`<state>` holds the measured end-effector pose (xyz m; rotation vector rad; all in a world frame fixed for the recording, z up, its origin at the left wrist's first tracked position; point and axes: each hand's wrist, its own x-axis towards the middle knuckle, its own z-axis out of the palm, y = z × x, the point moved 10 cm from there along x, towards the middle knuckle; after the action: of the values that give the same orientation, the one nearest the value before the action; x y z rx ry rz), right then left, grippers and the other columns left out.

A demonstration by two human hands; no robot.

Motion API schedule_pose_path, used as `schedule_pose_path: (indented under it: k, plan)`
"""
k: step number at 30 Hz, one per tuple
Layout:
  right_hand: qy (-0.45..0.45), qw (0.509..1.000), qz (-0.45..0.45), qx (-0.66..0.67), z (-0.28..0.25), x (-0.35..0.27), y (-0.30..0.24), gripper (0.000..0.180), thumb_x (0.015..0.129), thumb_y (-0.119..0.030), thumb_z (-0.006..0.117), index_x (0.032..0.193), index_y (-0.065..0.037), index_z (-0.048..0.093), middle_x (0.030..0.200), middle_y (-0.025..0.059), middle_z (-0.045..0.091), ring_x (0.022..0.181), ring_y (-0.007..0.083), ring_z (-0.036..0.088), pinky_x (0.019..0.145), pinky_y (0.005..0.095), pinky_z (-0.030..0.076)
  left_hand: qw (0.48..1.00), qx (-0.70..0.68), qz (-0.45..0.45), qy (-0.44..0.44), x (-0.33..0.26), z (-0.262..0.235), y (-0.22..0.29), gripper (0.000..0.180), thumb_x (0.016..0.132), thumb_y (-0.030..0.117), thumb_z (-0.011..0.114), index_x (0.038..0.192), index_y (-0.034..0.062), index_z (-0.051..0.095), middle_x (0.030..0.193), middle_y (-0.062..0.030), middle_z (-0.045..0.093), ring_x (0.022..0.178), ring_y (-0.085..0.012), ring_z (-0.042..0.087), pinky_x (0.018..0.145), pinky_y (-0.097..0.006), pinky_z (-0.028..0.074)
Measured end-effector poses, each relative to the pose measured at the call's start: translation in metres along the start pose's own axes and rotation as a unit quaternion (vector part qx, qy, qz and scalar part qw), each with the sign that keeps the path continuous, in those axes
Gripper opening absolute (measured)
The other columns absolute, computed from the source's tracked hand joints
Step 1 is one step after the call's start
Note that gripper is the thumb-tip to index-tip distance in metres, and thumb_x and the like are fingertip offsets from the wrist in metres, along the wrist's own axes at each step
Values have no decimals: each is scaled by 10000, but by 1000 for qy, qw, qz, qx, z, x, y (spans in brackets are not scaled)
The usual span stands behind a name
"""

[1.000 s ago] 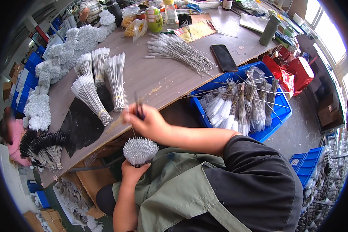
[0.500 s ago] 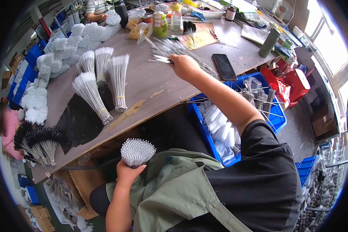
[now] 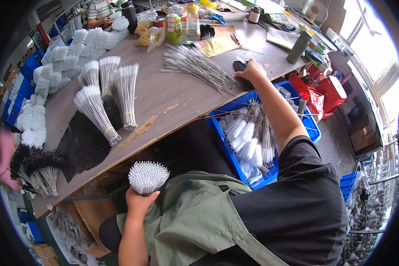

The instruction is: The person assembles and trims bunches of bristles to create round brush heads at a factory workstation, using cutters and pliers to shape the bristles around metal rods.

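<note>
My left hand (image 3: 139, 200) is closed around a thick bundle of white-bristled tube brushes (image 3: 149, 177), held upright over my lap with the round tips up. Over the phone (image 3: 248, 84) on the table's right part is my right hand (image 3: 254, 70), its fingers curled. A pale, blade-like tip pokes out beyond those fingers, apparently from the scissors; the rest is hidden. Left of that hand lies a loose pile of white wire-stemmed brushes (image 3: 199, 66). Several banded brush bundles (image 3: 126, 95) stand on the table farther left.
A blue crate (image 3: 226, 148) of brushes sits beside my right leg, below the table edge. Black-bristled brushes (image 3: 46, 166) lie at the near left corner. White brush bundles (image 3: 60, 62) line the left side. Bottles, bags and a green flask (image 3: 299, 46) stand farther back. Another person (image 3: 99, 12) is at far left.
My right hand has moved right, from the loose brush pile to the phone, and the scissors' open blades no longer show. My left hand still holds its bundle; the whole view has shifted slightly.
</note>
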<state>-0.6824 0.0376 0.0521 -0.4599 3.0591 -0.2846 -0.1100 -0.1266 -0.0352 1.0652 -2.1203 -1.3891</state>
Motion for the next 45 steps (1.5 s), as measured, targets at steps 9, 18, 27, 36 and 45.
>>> schedule_pose_path:
  k: [9,18,27,36,45]
  plan:
    - [-20,999,38,31,12,21,9,956,542,-449,873,1249,21,433,1197,197,579,1157,313,537,940,363,470,1000,-28,13,-1,-7,-4,4,449,570,36,815,980,-20,642,972,-80,678,898,-158,636,844,-308,480]
    - [43,998,10,51,-7,0,7,881,603,-498,826,1228,0,455,1140,209,599,1094,331,577,933,376,470,1000,4,-2,-19,-2,-6,6,535,563,7,826,1053,-22,614,1037,-85,657,945,-168,620,879,-315,471]
    - [-234,713,-471,465,15,-222,-183,433,735,-286,779,1088,-80,635,791,64,650,723,177,625,690,321,502,999,-23,26,-22,9,-7,42,725,578,-91,768,1235,1,476,1187,-100,553,1088,-204,544,958,-352,428]
    - [-480,434,-439,623,66,-347,-235,881,599,-292,869,1316,-1,448,641,-1,460,615,103,460,612,257,424,981,-191,-13,27,19,5,55,690,621,-99,708,1253,-10,446,1143,-100,537,1040,-211,555,918,-345,450]
    - [-464,469,-394,640,85,-343,-230,867,612,-307,846,1324,-23,441,852,111,626,753,189,590,728,305,485,966,-252,-51,-39,18,34,35,727,650,39,788,1271,-19,416,1229,-116,499,1135,-233,502,989,-370,388]
